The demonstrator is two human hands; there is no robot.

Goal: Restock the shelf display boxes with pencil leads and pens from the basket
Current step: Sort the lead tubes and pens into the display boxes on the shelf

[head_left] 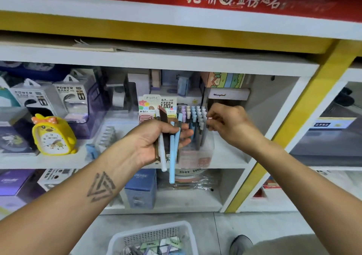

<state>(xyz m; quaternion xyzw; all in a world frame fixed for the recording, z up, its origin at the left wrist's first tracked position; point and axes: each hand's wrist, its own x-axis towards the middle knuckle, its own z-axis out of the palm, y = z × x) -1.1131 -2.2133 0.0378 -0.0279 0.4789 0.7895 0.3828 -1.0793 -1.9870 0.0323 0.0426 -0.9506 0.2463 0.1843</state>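
Observation:
My left hand (156,137) grips a bundle of pens (172,152) in white, brown and light blue, held upright in front of the middle shelf. Just behind it stands a clear display box (197,156) filled with several pastel pens (195,115) standing upright. My right hand (225,121) hovers at the right side of that box, its fingers curled and pinching the white top of one pen. A pencil-lead display box (156,105) with a 0.7 mm HB card stands left of the pens. The white basket (152,239) sits on the floor below, holding small packets.
A yellow duck clock (52,135) and power bank boxes (68,98) stand on the shelf at left. Blue and purple boxes (141,188) fill the lower shelf. A yellow post (293,125) bounds the shelf at right. My shoe (242,243) is beside the basket.

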